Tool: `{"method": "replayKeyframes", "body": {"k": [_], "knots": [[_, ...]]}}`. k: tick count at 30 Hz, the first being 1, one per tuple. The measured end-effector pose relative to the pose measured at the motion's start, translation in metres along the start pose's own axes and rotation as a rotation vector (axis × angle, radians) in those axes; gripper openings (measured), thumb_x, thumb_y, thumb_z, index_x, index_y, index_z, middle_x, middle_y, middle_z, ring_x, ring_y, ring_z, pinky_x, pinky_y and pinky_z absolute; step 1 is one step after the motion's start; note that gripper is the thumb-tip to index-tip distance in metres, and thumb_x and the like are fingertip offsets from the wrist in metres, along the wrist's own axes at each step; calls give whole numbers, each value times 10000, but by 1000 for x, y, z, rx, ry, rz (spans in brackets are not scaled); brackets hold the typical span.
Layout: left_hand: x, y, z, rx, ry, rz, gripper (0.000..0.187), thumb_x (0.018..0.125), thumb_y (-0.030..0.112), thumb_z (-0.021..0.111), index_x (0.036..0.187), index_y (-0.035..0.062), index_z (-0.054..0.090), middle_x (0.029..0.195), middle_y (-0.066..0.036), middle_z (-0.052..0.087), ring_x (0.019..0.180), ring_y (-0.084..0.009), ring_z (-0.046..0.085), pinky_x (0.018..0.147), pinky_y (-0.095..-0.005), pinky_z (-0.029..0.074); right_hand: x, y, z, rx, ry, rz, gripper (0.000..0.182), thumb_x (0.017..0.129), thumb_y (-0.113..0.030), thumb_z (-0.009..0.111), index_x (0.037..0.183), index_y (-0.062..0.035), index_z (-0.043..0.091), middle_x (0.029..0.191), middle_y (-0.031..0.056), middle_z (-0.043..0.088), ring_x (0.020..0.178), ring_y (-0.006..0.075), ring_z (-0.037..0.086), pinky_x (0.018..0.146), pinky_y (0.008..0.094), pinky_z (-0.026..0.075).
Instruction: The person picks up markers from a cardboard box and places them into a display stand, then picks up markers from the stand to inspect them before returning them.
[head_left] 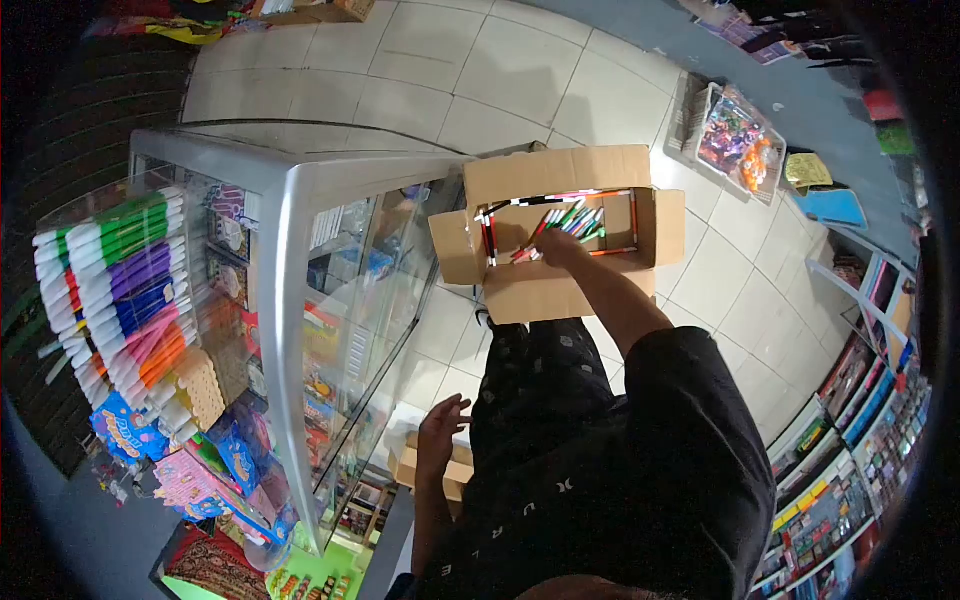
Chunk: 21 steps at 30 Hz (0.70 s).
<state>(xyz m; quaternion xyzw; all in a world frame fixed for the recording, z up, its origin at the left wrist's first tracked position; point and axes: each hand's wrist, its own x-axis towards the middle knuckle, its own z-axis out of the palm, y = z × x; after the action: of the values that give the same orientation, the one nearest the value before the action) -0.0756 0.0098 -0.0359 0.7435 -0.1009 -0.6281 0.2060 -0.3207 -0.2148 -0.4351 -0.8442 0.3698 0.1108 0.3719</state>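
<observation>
An open cardboard box (560,168) has its flaps spread outward. Slim coloured markers or pens (580,218) lie in a loose pile on its bottom, and others line its inner walls. My right hand (556,247) reaches down into the box at the pile's near left side; its fingertips are too small and hidden to show what they hold. Off to the left of my body, my left hand (445,418) hangs with its fingers apart and nothing in it.
A glass display case (290,300) stands on the left, with bundled markers (135,265) on top. Behind my left hand is a smaller cardboard box (460,470). A plastic basket (702,160) of wrapped items sits at upper right, and stocked shelves (850,440) line the right.
</observation>
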Motion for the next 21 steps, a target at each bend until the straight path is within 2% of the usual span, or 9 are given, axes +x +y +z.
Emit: {"method": "replayKeyframes", "body": {"k": [1, 2, 3, 6, 7, 10, 13, 18, 21], "knots": [[0, -7, -2, -6, 16, -28, 436, 967, 302, 520, 1270, -11, 519, 1172, -156, 631, 937, -218, 644, 838, -358, 493, 6, -5, -5, -43, 25, 5, 268, 793, -207, 622, 1031, -87, 640, 956, 150, 656, 921, 320, 646, 736, 419, 540], [-1, -13, -4, 13, 35, -49, 431, 966, 299, 524, 1271, -5, 521, 1167, -151, 633, 929, -214, 644, 841, -353, 489, 15, -6, -13, -3, -76, 152, 280, 844, -267, 588, 1067, -105, 632, 1075, 156, 631, 1006, 320, 619, 807, 434, 525], [-1, -21, -5, 15, 48, -68, 429, 965, 298, 524, 1271, -4, 521, 1166, -149, 633, 929, -213, 644, 843, -354, 488, 14, -21, -44, 109, -94, 298, 315, 889, -331, 540, 1103, -115, 623, 1082, 152, 633, 1019, 326, 613, 842, 439, 514], [-3, -45, -9, -9, 66, -127, 418, 961, 289, 530, 1265, 3, 527, 1157, -142, 635, 939, -208, 645, 842, -354, 491, 39, -4, -20, 137, -16, 448, 352, 932, -365, 439, 1137, -142, 617, 1125, 134, 629, 1044, 299, 607, 901, 451, 482], [-4, -52, -9, -21, 66, -136, 416, 959, 291, 533, 1261, 4, 529, 1157, -141, 635, 941, -210, 645, 839, -352, 491, 46, 1, -15, -71, -87, 342, 322, 924, -347, 451, 1144, -189, 626, 1201, 99, 602, 1138, 265, 561, 953, 422, 456], [-9, -60, -2, -114, 70, -180, 415, 952, 296, 546, 1253, 11, 535, 1154, -135, 636, 949, -221, 647, 831, -349, 494, 39, 17, -15, -207, -164, 158, 298, 908, -247, 469, 1171, -248, 610, 1262, 63, 562, 1191, 262, 502, 1040, 413, 367], [-10, -59, 5, -116, 33, -146, 433, 956, 304, 538, 1267, 2, 523, 1155, -136, 635, 958, -231, 646, 833, -359, 498, 35, 22, -4, -544, -28, 7, 314, 902, -206, 479, 1197, -217, 582, 1243, 64, 565, 1189, 259, 501, 1040, 455, 359], [-12, -49, 12, -92, 61, -160, 418, 968, 277, 520, 1274, -8, 516, 1164, -129, 636, 955, -199, 637, 824, -333, 489, 30, 22, 14, -369, 110, 180, 338, 866, -178, 524, 1179, -55, 560, 1203, 125, 583, 1189, 260, 517, 1033, 460, 385], [-11, -57, 9, -107, 69, -162, 408, 970, 274, 519, 1272, -1, 521, 1168, -125, 637, 944, -181, 636, 826, -327, 481, 11, -1, -26, -357, 25, 146, 337, 864, -171, 528, 1175, -49, 570, 1203, 142, 584, 1156, 261, 543, 1011, 441, 401]]}}
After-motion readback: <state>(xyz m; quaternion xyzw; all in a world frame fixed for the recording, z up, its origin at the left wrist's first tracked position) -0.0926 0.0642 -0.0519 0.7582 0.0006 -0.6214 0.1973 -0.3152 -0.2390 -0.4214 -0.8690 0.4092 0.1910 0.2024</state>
